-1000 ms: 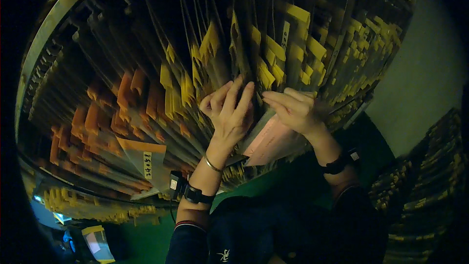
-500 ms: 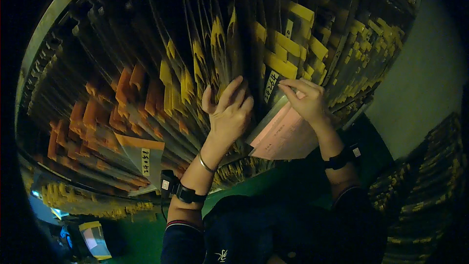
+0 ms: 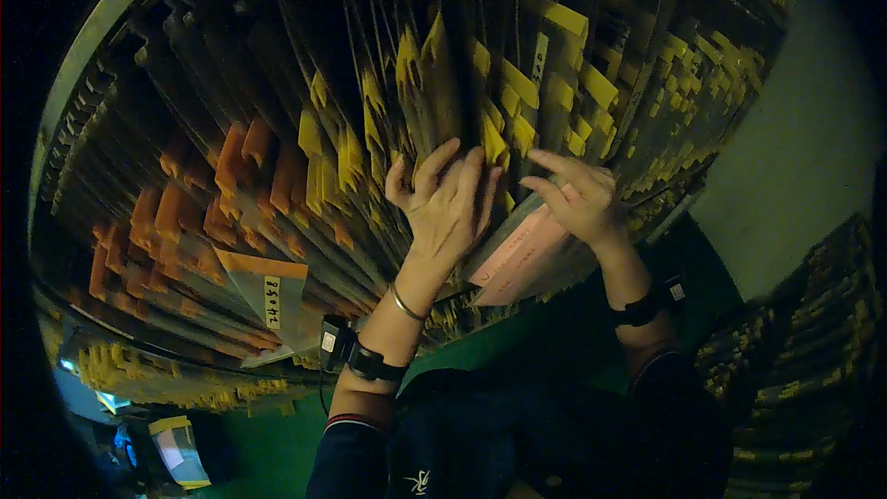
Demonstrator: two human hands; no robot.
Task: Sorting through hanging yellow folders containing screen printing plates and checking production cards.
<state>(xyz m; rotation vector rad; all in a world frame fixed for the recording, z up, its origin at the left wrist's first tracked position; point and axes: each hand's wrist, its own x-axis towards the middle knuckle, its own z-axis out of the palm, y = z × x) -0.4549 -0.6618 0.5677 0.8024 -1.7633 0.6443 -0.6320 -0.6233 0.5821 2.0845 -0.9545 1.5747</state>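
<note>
A long rack of hanging clear sleeves with orange and yellow tops fills the upper view. My left hand [image 3: 445,208] reaches in with its fingers spread among the dark sleeves, just below a yellow sleeve top [image 3: 407,57]. To its right, my right hand [image 3: 580,199] has thumb and index finger apart, near the small yellow tabs [image 3: 523,134]; its other fingers are partly curled. Below and between the hands slants a pink paper sheet [image 3: 520,263], apparently in a clear sleeve, its upper part hidden by the right hand and neighbouring sleeves.
A labelled sleeve with an orange top [image 3: 270,291] sticks out at the rack's front left. Orange-topped sleeves [image 3: 242,162] hang on the left. Another rack [image 3: 804,360] stands at lower right, beside a pale wall [image 3: 795,148]. Green floor [image 3: 268,444] shows below.
My right thumb and index finger have parted from the yellow-topped sleeve with a white label, which no longer shows there. My left fingers have spread and shifted slightly right. The pink sheet sits slightly lower.
</note>
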